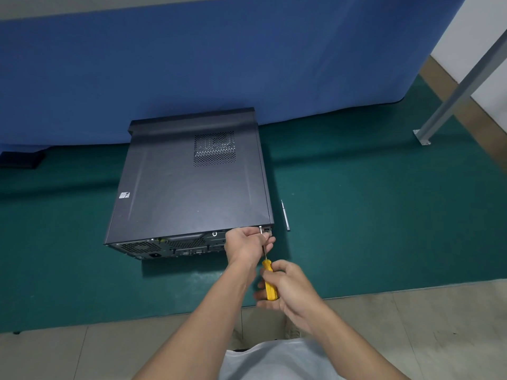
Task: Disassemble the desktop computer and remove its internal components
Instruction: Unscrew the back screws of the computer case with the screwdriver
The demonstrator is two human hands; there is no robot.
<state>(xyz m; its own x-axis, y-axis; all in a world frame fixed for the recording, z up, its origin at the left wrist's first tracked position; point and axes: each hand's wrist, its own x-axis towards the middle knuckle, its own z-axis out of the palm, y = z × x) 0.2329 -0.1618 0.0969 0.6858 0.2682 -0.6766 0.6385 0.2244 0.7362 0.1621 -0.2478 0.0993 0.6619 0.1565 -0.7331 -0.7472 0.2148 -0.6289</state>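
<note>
While a black desktop computer (192,187) lies flat on its side at the centre of a green floor mat (384,215), two bare arms reach toward it from 6 o'clock. The case is closed. Its side panel faces up, with a mesh vent (214,148) toward 12 o'clock, and its rear panel of ports faces the person.

The left grip (247,244), a bare hand, is at the upper right corner of the rear panel, at 5 o'clock on the case. Its fingertips pinch the thin metal shaft of a screwdriver (270,286) close to the tip. The tip meets the rear edge there; what it touches is too small to tell.

The right grip (288,292), nearer the person, is curled around the screwdriver's yellow handle.

A slim silver tool (285,215) lies on the mat just beside the case, at 3 o'clock from that corner. A blue cloth (219,64) hangs behind at 12 o'clock, a slanted metal post (461,89) stands at 2 o'clock, and a flat black object (22,159) sits at 9 o'clock. Pale floor tiles (82,352) lie at 6 o'clock.
</note>
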